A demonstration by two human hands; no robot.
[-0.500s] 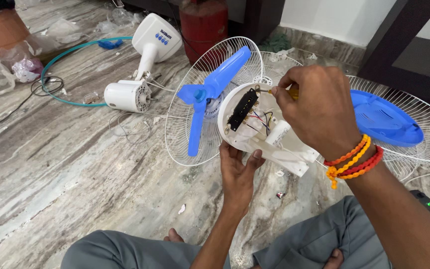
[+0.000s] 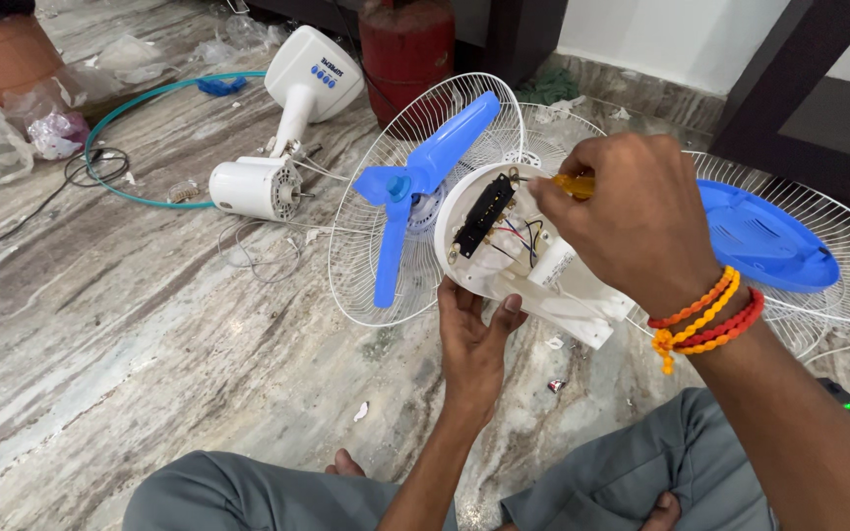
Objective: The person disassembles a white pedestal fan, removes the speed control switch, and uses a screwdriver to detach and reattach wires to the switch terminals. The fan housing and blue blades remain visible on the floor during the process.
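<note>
head view: the left hand (image 2: 474, 339) grips the lower edge of a round white fan base housing (image 2: 504, 261) from beneath, fingers closed on its rim, holding it tilted above the marble floor (image 2: 130, 354). inside the open housing sit a black switch strip (image 2: 484, 214) and thin coloured wires (image 2: 518, 236). the right hand (image 2: 632, 221) is closed around a yellow-handled screwdriver (image 2: 575, 184), its tip pointed into the housing near the switch strip. orange and red bead bracelets (image 2: 705, 315) circle that wrist. just behind the housing lies a blue fan blade (image 2: 425, 172) on a white wire guard (image 2: 386, 246). further left lie a white motor (image 2: 253, 187) and another white fan base (image 2: 312, 74); to the right lies a blue cover (image 2: 769, 241) on a second guard.
</note>
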